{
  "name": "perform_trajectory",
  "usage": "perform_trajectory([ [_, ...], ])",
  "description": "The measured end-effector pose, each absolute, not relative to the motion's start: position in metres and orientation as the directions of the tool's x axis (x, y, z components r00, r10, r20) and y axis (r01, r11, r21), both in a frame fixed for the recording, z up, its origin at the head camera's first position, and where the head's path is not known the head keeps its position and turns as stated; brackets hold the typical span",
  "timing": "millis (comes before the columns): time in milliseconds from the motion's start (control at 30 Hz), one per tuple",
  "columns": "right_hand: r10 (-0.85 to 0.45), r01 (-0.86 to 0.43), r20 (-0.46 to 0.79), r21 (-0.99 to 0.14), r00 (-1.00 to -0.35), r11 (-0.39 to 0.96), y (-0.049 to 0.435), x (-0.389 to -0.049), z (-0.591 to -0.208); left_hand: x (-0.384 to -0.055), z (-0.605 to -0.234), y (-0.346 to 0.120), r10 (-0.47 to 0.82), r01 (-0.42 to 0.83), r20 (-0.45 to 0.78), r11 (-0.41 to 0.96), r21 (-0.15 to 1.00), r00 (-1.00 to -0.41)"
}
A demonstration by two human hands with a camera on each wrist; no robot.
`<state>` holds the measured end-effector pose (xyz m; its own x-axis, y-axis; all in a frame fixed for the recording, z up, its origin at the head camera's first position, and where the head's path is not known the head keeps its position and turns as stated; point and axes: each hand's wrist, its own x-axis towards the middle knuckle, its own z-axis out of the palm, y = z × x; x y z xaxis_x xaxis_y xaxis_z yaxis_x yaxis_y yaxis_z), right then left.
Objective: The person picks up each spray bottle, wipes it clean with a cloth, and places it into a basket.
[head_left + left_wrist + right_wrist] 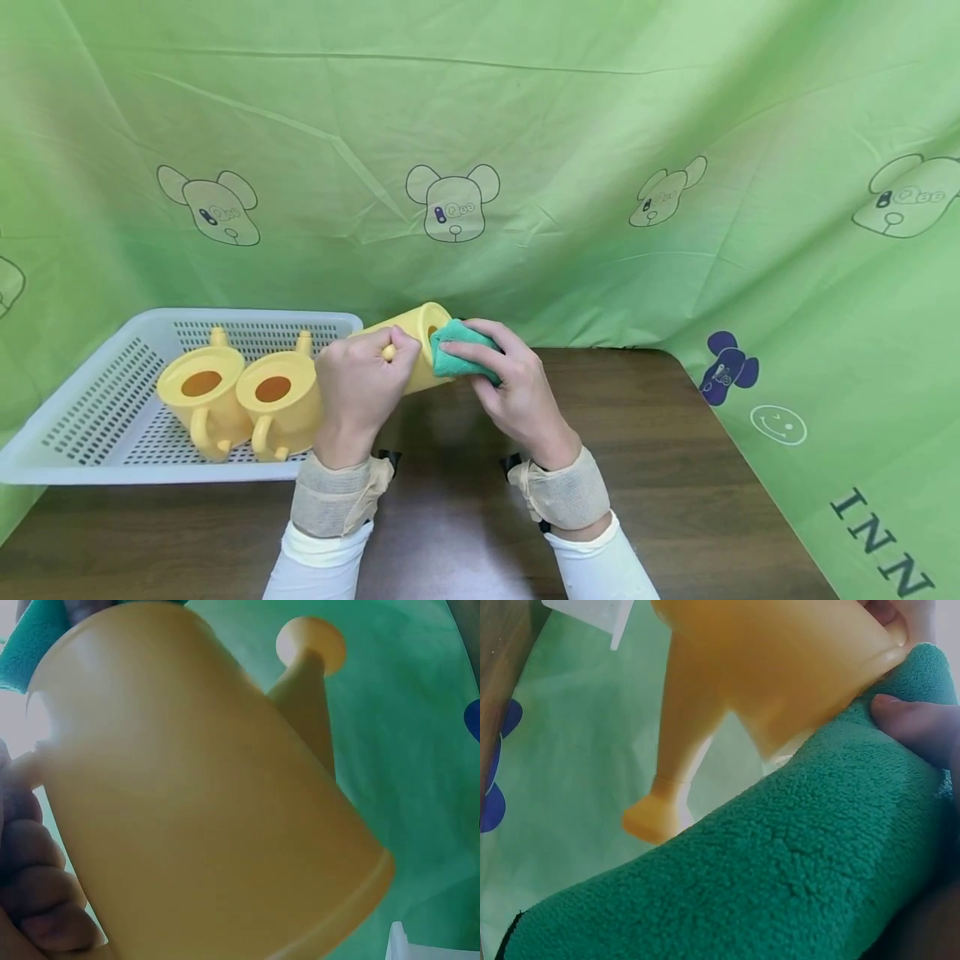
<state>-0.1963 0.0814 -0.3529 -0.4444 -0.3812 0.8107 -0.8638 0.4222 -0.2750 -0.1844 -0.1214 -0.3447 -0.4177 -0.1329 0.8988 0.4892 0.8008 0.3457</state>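
My left hand (363, 379) grips the handle of a yellow watering can (422, 325), its fingers curled round it. The can is tilted on its side, with its top opening facing right. Its spout (309, 697) with a round tip shows in the left wrist view. In my right hand (521, 383) is a folded green cloth (461, 350), pinched between thumb and fingers. The cloth lies against the can's top rim and covers part of the opening. Close up in the right wrist view, the fuzzy cloth (772, 847) hides the rim behind it.
A white perforated plastic basket (97, 477) stands on the left of the dark wooden table (637, 483). Two more yellow watering cans (213, 404) sit upright in it, side by side. A green printed curtain (555, 108) hangs behind the table and along its right side.
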Motion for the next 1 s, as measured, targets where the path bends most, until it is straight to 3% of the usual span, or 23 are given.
perform_trajectory([
  [433, -0.323, -0.840, 0.817, -0.318, -0.478, 0.439, 0.085, -0.199, -0.353, -0.187, -0.347, -0.119, 0.038, 0.595, 0.931, 0.778, 0.200, -0.362],
  [700, -0.275, -0.826, 0.825, -0.345, -0.493, 0.446, 0.089, -0.201, -0.352, -0.185, -0.346, -0.119, 0.125, 0.631, 0.919, 0.760, 0.154, -0.374],
  [1000, -0.321, -0.839, 0.813, -0.329, -0.485, 0.434, 0.093, -0.202, -0.352, -0.185, -0.347, -0.122, 0.069, 0.633, 0.926, 0.749, 0.198, -0.371],
])
